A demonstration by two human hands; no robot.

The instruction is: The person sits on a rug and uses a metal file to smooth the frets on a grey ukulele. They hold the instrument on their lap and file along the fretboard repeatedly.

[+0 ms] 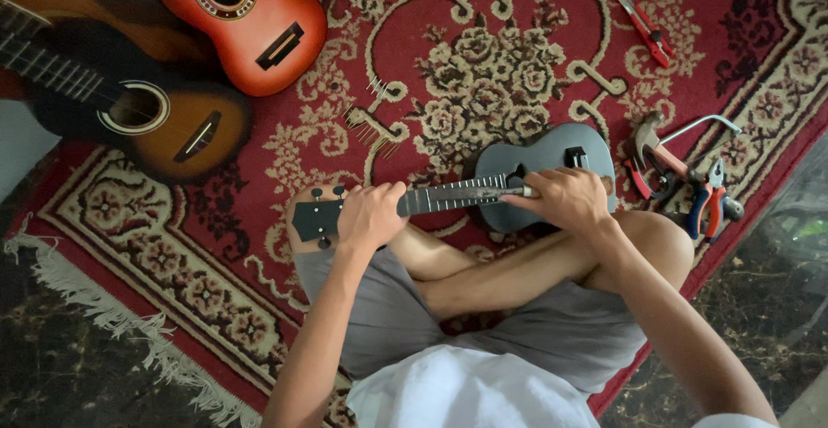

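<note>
White shirt fabric fills the bottom edge, grey shorts above it; person sits cross-legged on a red patterned carpet with cream floral motifs and a fringed edge.

Small grey ukulele with a black headstock and dark fretboard lies across the lap, roughly horizontal, headstock to the left, body to the right, resting over the knees.

Left hand is wrapped around the neck just beside the headstock, fingers curled shut over the fretboard, thumb side toward the tuners.

Right hand sits at the neck/body joint, fingers closed on a thin metallic rod-like tool; only its tip shows, pointing left along the fretboard. Cannot tell what kind of tool it is.

Around:
- Orange-red glossy ukulele with a round soundhole, top left, partly cropped.
- Dark brown sunburst ukulele with a white-ringed soundhole below it, neck running off the left edge.
- Red-handled pliers top right, well apart from the hands.
- Tool cluster just right of the grey body: claw hammer with a metal head, silver hacksaw frame, pliers with red and blue grips. Near the right knee, not touching the right hand.
- Small comb-like toothed pieces on the carpet above the left hand.
- Dark marbled floor beyond the carpet fringe, bottom left.
</note>
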